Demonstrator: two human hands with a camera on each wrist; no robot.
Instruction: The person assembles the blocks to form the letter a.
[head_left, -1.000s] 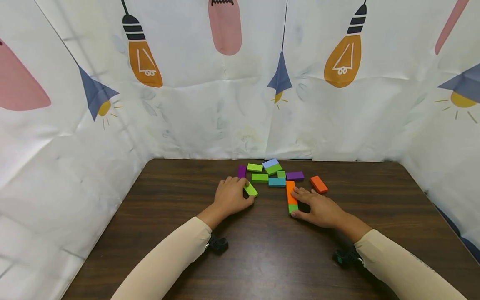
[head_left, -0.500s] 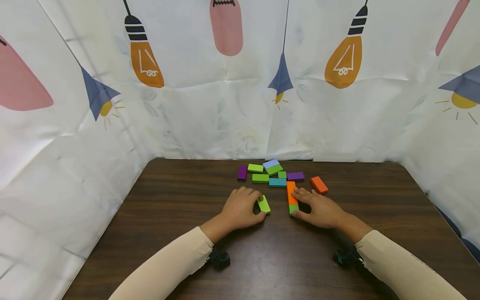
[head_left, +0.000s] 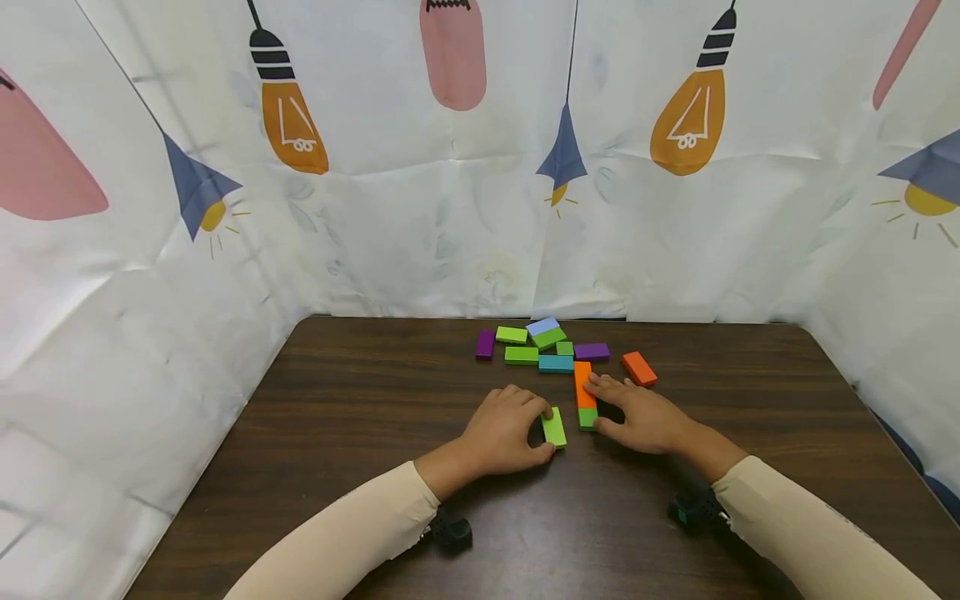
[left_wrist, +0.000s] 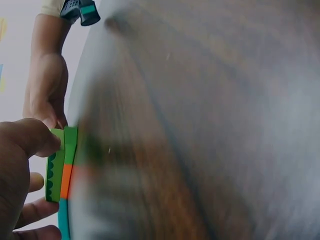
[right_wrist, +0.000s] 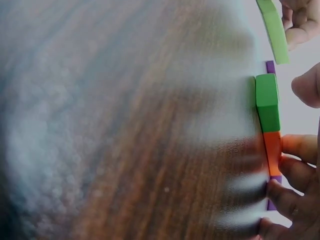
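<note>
In the head view my left hand (head_left: pixel 507 431) pinches a light green block (head_left: pixel 554 428) at its two ends, between thumb and fingers. Dark scalloped marks run along one side of this block (left_wrist: pixel 55 167) in the left wrist view. My right hand (head_left: pixel 642 419) rests its fingertips against the orange block (head_left: pixel 584 386), fingers extended. Its thumb is apart from the green block (right_wrist: pixel 267 102) in the right wrist view. That green block touches the near end of the orange one. A teal block (head_left: pixel 556 364) lies by the orange block's far end.
Behind the hands lie a green block (head_left: pixel 521 356), a purple block (head_left: pixel 592 352), a dark purple block (head_left: pixel 485 345) and several others. A red-orange block (head_left: pixel 638 368) lies apart at right. The dark wooden table (head_left: pixel 360 375) ends at a printed curtain (head_left: pixel 405 242).
My left hand has brought the light green block from beside the dark purple block toward me and rightward, close to the orange and green blocks. The right thumb has come away from the green block.
</note>
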